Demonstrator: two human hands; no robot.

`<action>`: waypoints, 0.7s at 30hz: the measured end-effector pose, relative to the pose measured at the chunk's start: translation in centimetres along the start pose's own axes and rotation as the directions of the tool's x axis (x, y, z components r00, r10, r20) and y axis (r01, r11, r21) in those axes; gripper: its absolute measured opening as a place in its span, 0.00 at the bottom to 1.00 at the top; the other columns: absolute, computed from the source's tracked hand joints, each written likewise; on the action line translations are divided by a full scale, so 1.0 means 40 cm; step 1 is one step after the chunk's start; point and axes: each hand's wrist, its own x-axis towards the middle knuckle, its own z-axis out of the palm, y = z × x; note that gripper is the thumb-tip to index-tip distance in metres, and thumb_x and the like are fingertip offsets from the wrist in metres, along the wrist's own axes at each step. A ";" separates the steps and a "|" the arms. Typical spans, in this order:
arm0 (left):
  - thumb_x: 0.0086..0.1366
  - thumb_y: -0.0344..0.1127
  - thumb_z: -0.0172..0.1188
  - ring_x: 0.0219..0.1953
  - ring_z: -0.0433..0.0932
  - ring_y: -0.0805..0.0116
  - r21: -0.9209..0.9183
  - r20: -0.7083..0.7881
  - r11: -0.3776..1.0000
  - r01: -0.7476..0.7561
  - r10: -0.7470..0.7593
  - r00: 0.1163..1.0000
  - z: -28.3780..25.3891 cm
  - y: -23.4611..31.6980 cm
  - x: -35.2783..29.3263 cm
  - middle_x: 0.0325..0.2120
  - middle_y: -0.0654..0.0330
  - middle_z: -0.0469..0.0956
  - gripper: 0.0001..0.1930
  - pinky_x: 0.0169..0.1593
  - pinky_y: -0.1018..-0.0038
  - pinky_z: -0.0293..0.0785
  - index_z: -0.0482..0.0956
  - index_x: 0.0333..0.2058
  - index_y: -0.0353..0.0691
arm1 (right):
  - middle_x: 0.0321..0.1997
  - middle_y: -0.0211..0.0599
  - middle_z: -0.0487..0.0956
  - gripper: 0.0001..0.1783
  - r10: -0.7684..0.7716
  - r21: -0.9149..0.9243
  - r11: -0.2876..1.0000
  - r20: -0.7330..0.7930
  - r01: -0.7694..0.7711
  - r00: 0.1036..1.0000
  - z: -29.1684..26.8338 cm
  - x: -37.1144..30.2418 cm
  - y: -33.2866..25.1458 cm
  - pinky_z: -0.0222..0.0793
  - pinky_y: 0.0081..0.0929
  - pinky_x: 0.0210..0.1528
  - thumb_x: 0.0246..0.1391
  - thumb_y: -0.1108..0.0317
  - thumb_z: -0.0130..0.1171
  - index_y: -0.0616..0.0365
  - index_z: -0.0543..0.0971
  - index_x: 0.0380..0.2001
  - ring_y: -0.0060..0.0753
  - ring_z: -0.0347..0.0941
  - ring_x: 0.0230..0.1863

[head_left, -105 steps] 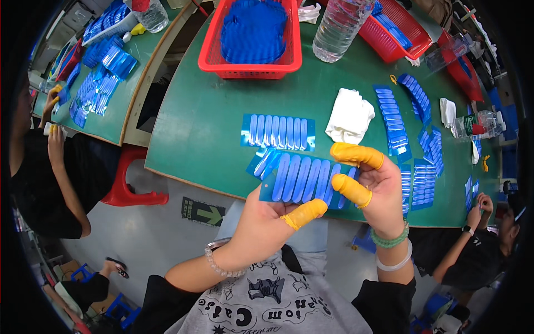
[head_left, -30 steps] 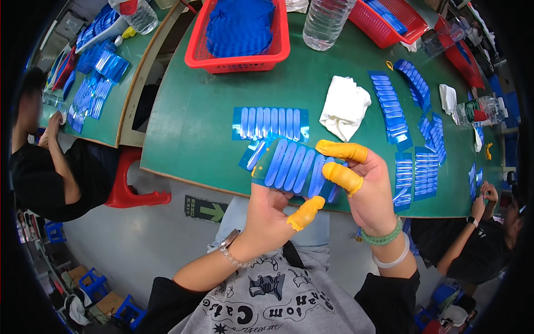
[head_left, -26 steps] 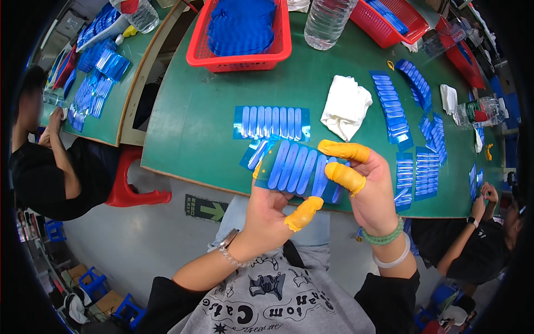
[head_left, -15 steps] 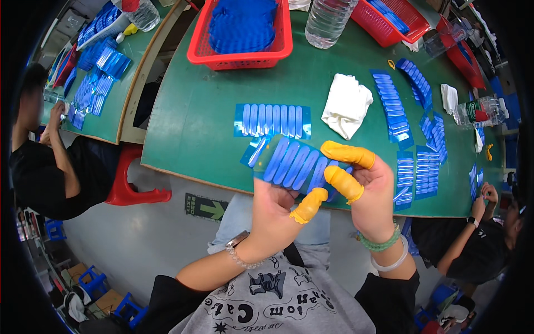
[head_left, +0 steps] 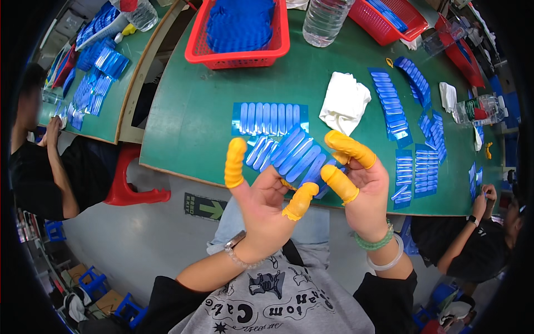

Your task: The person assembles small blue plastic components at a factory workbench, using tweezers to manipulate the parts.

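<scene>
A sheet of rounded blue strips (head_left: 297,157) is tilted above the table's near edge. My left hand (head_left: 260,206) grips its lower edge between the thumb and the fingers behind. The left index finger points up, away from the sheet. Close to the sheet's right side is my right hand (head_left: 364,186), thumb and index finger apart with nothing visible between them. Yellow finger cots cover fingertips on both hands. Another strip sheet (head_left: 260,153) lies partly hidden behind the held one, and a further flat sheet (head_left: 270,118) lies just beyond.
A red basket (head_left: 236,58) with blue pieces stands at the far side, beside a clear bottle (head_left: 325,22). A white cloth (head_left: 345,103) lies right of centre. More strip sheets (head_left: 391,106) lie at the right. Co-workers sit at both sides; a red stool (head_left: 136,181) is at left.
My left index finger has lifted off the sheet and now points up. The sheet has tilted and shifted slightly right, uncovering more of the one behind. My right hand has moved slightly left.
</scene>
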 end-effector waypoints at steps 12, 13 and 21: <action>0.56 0.16 0.57 0.52 0.70 0.63 -0.117 0.145 0.974 0.195 -0.177 0.973 -0.035 0.030 0.010 0.51 0.49 0.67 0.41 0.54 0.68 0.67 0.43 0.62 0.46 | 0.51 0.40 0.74 0.20 0.171 0.179 0.972 -0.102 -0.151 0.980 0.004 0.003 -0.017 0.64 0.27 0.56 0.49 0.81 0.60 0.67 0.72 0.48 0.29 0.69 0.52; 0.56 0.16 0.57 0.52 0.70 0.63 -0.116 0.142 0.974 0.193 -0.176 0.974 -0.032 0.027 0.010 0.51 0.49 0.67 0.41 0.54 0.68 0.67 0.43 0.62 0.46 | 0.51 0.40 0.74 0.20 0.143 0.136 0.982 -0.111 -0.128 0.983 0.007 0.002 -0.014 0.64 0.27 0.56 0.49 0.81 0.60 0.67 0.72 0.48 0.29 0.70 0.52; 0.57 0.17 0.57 0.53 0.69 0.63 0.047 0.029 0.997 0.061 -0.062 0.998 -0.018 0.005 0.011 0.53 0.51 0.64 0.36 0.54 0.69 0.67 0.49 0.61 0.39 | 0.48 0.39 0.76 0.18 0.014 -0.066 0.998 -0.099 -0.021 0.995 0.010 -0.017 0.006 0.65 0.25 0.52 0.49 0.78 0.61 0.65 0.75 0.46 0.26 0.71 0.49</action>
